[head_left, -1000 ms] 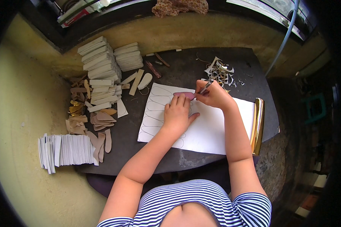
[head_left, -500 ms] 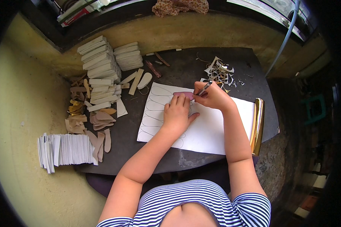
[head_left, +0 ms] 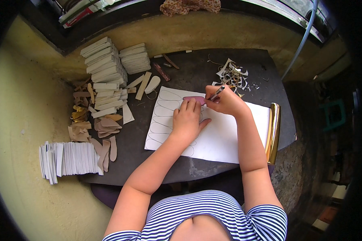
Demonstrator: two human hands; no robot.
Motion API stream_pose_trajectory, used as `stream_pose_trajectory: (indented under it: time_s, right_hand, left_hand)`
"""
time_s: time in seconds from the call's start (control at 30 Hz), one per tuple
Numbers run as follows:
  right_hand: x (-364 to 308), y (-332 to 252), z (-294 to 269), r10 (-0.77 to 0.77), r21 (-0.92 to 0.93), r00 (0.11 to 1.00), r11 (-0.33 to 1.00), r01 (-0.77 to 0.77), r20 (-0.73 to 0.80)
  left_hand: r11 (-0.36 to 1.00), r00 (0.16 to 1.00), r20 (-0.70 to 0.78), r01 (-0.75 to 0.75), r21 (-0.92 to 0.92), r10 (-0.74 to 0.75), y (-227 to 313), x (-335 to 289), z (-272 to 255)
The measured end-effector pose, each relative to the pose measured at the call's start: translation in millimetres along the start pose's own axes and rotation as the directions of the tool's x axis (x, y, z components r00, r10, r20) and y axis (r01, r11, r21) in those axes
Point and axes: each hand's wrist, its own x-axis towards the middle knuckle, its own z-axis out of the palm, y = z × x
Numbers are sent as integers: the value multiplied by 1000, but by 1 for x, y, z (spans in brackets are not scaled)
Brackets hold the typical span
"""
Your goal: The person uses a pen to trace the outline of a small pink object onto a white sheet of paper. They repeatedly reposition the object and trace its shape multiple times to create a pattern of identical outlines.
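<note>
A white sheet (head_left: 225,138) lies on the dark table, its right end curling up into a gold roll (head_left: 274,132). Rows of rounded, sole-like outlines are drawn across its left part. My left hand (head_left: 187,118) presses flat on it, fingertips on a pinkish, rounded template (head_left: 192,99) near the sheet's far edge, thumb spread aside. In my right hand (head_left: 227,102) a pen (head_left: 217,93) is pinched, its tip down by the template's right end. That tip is hidden behind my fingers.
Stacks of white strips (head_left: 102,62) stand at the back left, with another row of strips (head_left: 70,158) at the near left. Tan cut pieces (head_left: 107,125) lie between them. Curled scraps (head_left: 233,74) are heaped at the back right. A blue hose (head_left: 301,44) hangs beyond the table's right side.
Very little differs. Both hands stay at the template, and the right hand with the pen has shifted only slightly. The whole view has moved a touch.
</note>
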Motion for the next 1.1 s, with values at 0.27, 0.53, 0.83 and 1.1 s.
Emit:
stream_pose_trajectory:
  time_s: [0.27, 0.53, 0.83, 1.1]
  right_hand:
    - [1, -4, 1, 5, 10, 1000, 1000, -5, 30]
    - [1, -4, 1, -2, -8, 999, 1000, 3, 40]
    - [4, -4, 9, -130, -30, 991, 991, 131, 22]
    - [4, -11, 8, -144, -125, 989, 981, 147, 32]
  left_hand:
    - [1000, 1000, 16, 18, -7, -18, 0, 0, -2]
    - [996, 998, 55, 18, -83, -14, -7, 3, -13]
    - [964, 996, 83, -9, -267, 33, -31, 12, -20]
    - [949, 996, 88, -4, -314, 33, -42, 15, -17]
